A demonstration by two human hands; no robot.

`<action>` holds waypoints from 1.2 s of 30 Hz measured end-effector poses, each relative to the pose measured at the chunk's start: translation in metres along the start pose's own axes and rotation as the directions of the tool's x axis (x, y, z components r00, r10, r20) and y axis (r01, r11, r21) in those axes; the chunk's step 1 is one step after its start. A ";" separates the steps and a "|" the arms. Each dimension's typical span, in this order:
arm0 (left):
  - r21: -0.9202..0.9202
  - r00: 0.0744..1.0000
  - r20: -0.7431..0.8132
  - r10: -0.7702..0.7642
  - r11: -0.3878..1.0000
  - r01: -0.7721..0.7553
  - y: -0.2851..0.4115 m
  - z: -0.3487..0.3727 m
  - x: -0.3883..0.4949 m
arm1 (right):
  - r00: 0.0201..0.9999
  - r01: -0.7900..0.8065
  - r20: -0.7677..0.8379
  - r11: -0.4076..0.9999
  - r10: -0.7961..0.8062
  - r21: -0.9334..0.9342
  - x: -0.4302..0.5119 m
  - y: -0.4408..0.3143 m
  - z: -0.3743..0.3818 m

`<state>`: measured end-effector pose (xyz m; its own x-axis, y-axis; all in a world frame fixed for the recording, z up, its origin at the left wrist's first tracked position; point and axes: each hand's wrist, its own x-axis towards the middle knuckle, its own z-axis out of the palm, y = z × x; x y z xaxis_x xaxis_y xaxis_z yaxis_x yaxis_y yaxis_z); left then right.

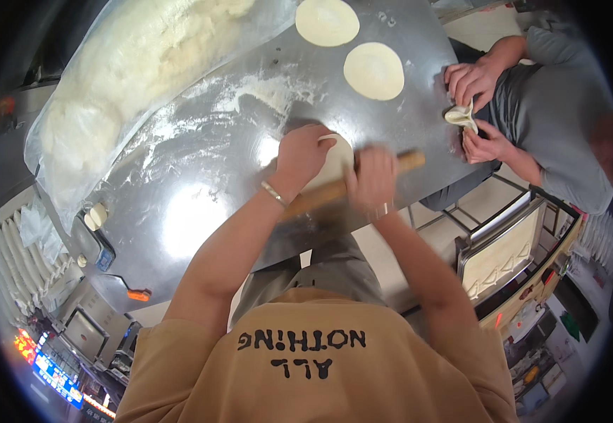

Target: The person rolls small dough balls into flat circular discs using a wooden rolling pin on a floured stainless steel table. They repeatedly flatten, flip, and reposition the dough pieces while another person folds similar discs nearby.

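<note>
A round sheet of dough (336, 158) lies on the floured metal worktable (222, 137) in front of me. At its far left edge my left hand (302, 157) grips it, thumb over the rim. A wooden rolling pin (319, 198) slants across the sheet's near side, blurred. My right hand (374, 178), blurred as well, is over the pin with its fingers curled around it. Two flat dough rounds, a nearer one (374, 71) and a farther one (327, 22), rest beyond my hands.
A plastic-covered mass of dough (127, 79) fills the far left. At right, a co-worker's hands (473, 106) fold a dough piece (461, 116). Below them stands a tray (502, 254) with several shaped pieces. An orange-handled tool (138, 294) and dough lumps (95, 216) lie at left.
</note>
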<state>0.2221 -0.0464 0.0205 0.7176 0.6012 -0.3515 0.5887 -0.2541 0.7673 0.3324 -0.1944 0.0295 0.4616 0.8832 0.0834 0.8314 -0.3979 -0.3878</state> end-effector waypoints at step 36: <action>-0.607 0.882 -0.200 -0.426 0.760 0.230 -0.074 -0.086 -0.102 | 0.999 0.051 0.011 0.999 -0.051 0.008 -0.110 0.069 0.045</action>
<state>0.0736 -0.0237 0.0455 0.3079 0.7901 -0.5300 0.3868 0.4050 0.8285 0.3255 -0.3080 -0.0475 0.4150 0.9051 0.0926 0.8514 -0.3504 -0.3903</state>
